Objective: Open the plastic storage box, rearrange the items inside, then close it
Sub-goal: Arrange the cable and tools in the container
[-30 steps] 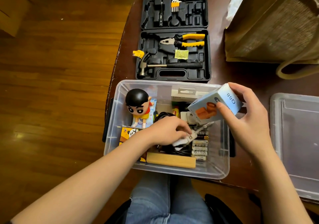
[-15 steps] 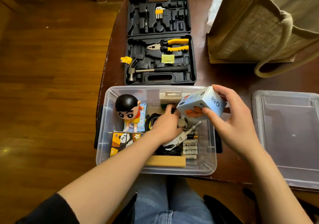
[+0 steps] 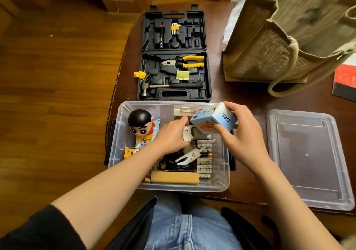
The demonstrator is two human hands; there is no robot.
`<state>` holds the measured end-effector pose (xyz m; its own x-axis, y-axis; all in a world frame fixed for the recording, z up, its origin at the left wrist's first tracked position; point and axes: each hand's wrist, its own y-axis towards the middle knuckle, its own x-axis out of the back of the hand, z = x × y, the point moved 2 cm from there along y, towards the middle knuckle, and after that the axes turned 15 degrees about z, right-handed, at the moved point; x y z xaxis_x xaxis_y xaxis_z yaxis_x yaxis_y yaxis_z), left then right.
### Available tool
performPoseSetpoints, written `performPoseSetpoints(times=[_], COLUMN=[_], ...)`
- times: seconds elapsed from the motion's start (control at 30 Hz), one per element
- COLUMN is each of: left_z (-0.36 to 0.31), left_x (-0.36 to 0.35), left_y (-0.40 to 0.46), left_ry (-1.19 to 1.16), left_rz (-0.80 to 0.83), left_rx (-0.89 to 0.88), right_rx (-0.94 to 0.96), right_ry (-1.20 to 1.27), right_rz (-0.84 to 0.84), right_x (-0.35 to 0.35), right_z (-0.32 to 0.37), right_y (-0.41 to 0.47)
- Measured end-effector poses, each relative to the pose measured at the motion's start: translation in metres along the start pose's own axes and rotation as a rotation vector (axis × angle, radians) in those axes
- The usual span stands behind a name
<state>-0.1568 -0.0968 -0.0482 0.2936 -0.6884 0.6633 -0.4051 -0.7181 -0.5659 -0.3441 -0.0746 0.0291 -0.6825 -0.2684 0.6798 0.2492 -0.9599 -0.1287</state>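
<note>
A clear plastic storage box [image 3: 123, 153] sits open on the dark worktop [image 3: 250, 99] beneath both hands, its lid [image 3: 308, 159] lying right of the right hand. Beyond the hands lies an open black tool case [image 3: 174, 57]. The right hand [image 3: 240, 132] grips a pale blue carton [image 3: 213, 119] printed "Q88" above the box. The left hand [image 3: 171, 136], fingers extended, reaches among the contents beside batteries [image 3: 204, 165]; their lettering is too small to read.

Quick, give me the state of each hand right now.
Left hand: inside the clear storage box, fingers reaching among the items; whether it grips anything cannot be told.
Right hand: holding the small blue Q88 carton above the box.
</note>
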Motion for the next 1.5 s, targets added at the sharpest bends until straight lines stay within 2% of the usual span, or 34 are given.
performPoseSetpoints(times=[0.13, 0.3, 0.37, 0.43, 0.47, 0.53, 0.6, 0.77, 0.97, 1.1, 1.2, 1.5], left_z=[0.005, 0.026, 0.032, 0.032, 0.030, 0.022, 0.013, 0.001, -0.001, 0.003, 0.009, 0.016], left_x=[-0.007, -0.007, -0.001, 0.007, 0.010, 0.015, 0.013, -0.013, -0.028, -0.026, -0.019, -0.002], left_y=[-0.022, -0.043, -0.048, -0.047, -0.043, -0.029, -0.011, 0.026, 0.040, 0.041, 0.038, 0.014], left_ry=[0.152, 0.436, 0.393, 0.279, 0.178, -0.024, -0.110, 0.015, 0.159, 0.078, 0.055, 0.063], left_rz=[0.143, 0.296, 0.440, 0.502, 0.462, 0.281, 0.178, 0.307, 0.361, 0.290, 0.260, 0.476], left_rx=[-0.001, 0.115, 0.131, 0.127, 0.114, 0.104, 0.111, 0.218, 0.318, 0.258, 0.183, 0.069], right_rx=[-0.004, -0.015, -0.016, -0.016, -0.015, -0.014, -0.015, -0.028, -0.033, -0.029, -0.023, -0.002], right_ry=[-0.015, -0.045, -0.058, -0.063, -0.064, -0.070, -0.082, -0.105, -0.201, -0.233, -0.211, -0.051], right_rz=[0.016, 0.038, 0.058, 0.071, 0.074, 0.076, 0.079, 0.090, 0.179, 0.208, 0.169, 0.158], right_x=[0.000, -0.002, -0.003, -0.005, -0.005, -0.005, -0.005, -0.004, -0.012, -0.018, -0.021, -0.029], right_z=[0.002, 0.000, 0.000, 0.001, 0.001, 0.003, 0.004, 0.005, 0.004, 0.000, -0.002, -0.003], right_y=[0.004, 0.005, 0.004, 0.004, 0.004, 0.005, 0.005, 0.003, 0.004, 0.008, 0.009, 0.016])
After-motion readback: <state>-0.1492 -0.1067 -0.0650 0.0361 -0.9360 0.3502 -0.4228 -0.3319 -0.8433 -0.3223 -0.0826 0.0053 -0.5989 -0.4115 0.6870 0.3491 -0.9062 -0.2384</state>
